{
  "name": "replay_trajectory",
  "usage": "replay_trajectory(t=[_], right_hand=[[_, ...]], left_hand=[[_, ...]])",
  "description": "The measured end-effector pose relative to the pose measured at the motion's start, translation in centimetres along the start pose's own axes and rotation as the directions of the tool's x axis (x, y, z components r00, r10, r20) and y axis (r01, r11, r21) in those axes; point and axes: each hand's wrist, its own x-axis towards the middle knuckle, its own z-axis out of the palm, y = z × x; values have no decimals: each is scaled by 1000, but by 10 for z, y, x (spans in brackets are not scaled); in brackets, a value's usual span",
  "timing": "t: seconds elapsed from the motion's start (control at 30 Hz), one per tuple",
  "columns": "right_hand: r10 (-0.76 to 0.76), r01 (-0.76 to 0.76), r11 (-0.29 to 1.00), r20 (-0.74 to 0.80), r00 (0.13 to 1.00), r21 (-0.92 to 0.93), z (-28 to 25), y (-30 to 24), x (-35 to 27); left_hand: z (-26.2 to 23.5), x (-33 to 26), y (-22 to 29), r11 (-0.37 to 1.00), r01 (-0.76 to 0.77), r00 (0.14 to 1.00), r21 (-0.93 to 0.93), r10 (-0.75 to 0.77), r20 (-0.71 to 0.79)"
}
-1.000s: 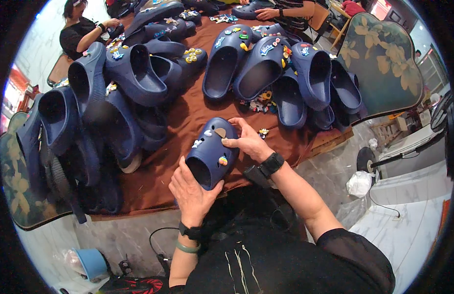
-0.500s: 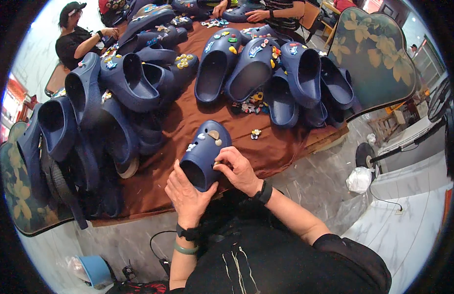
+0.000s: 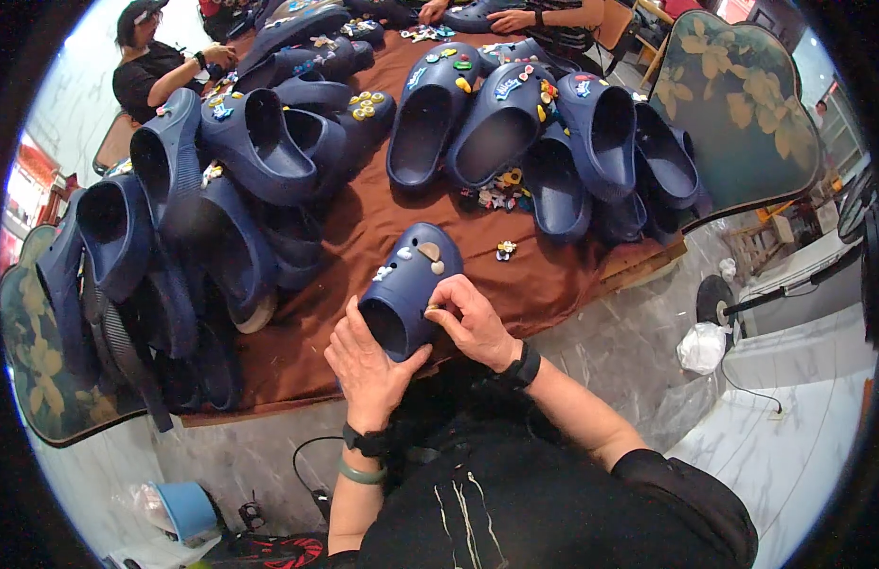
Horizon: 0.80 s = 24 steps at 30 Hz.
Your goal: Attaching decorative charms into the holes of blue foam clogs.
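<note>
A navy blue clog [image 3: 413, 289] lies at the near edge of the table, toe pointing away from me. Its upper carries a few white and beige charms, among them a tan half-round one [image 3: 428, 251]. My left hand [image 3: 373, 365] grips the clog around its heel end, thumb and fingers on either side. At the right side of the upper, my right hand [image 3: 473, 327] pinches a small pale charm [image 3: 431, 311] against the clog; the fingertips mostly hide it. A loose small white-and-yellow charm [image 3: 506, 249] rests on the cloth beyond my right hand.
Stacked navy clogs [image 3: 259, 142] crowd the left, and more decorated clogs [image 3: 496, 123] stand at the far right beside a pile of charms [image 3: 501, 192]. Brown cloth [image 3: 316, 365] covers the table. Other people [image 3: 164, 66] work at the far end. A blue bucket [image 3: 186, 510] stands on the floor.
The view has shifted slightly, and the clog with both hands appears a little further right and up. Both hands keep nearly the same hold on it.
</note>
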Motion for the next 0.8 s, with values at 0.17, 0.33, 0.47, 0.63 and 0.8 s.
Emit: replay_trajectory(t=[0.17,0.33,0.47,0.63,0.8], right_hand=[[7,-3,999,109,994,-33,-12,3,4],[-132,146,980,110,985,-133,-11,3,1],[-253,281,903,128,959,-326,-5,17,2],[-34,39,999,185,982,-24,-14,30,6],[284,-360,742,221,933,566,-17,30,-8]], left_hand=[[0,1,1,1000,7,1000,-18,-7,9],[-2,2,2,1000,2,1000,-18,-2,3],[-3,2,3,1000,-10,1000,-24,10,3],[0,1,0,1000,-7,1000,2,7,-4],[0,2,-1,1000,12,1000,7,-12,26]])
